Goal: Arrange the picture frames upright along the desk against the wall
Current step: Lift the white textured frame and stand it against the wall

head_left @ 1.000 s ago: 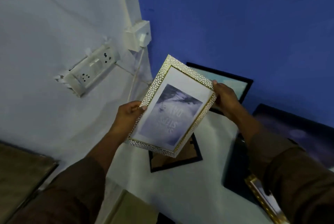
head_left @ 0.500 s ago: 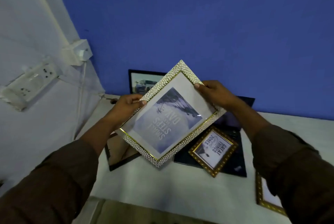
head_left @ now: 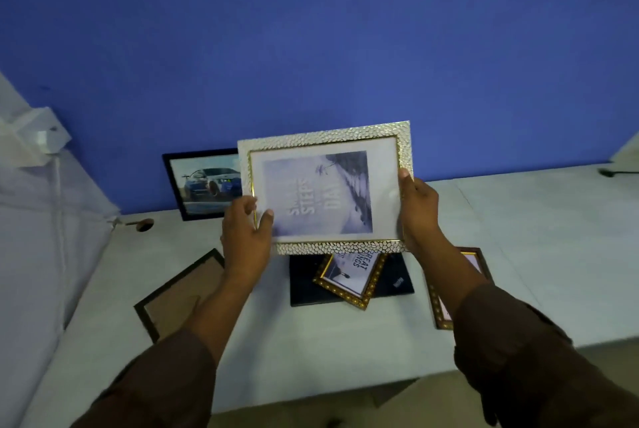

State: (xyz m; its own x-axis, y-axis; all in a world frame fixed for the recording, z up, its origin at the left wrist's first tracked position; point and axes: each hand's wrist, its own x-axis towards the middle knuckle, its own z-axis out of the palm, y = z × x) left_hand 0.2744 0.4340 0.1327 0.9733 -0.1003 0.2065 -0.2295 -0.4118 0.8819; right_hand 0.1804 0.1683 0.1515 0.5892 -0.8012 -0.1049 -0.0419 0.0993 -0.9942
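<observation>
Rotated level now, the white frame (head_left: 326, 185) is hovering above the desk (head_left: 518, 237); I'm gripping it with my left hand (head_left: 246, 237) and right hand (head_left: 420, 210).

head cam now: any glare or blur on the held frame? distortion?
Head view: dim, bluish light; the white pebbled frame shows faint glare on its glass, print text soft but partly readable; left hand slightly motion-blurred, right hand sharper; wide-angle bending shows along the desk edges.

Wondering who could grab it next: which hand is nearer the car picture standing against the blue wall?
Left. The left hand holds the white frame just right of the car picture; the right hand grips the frame's far edge.
</observation>
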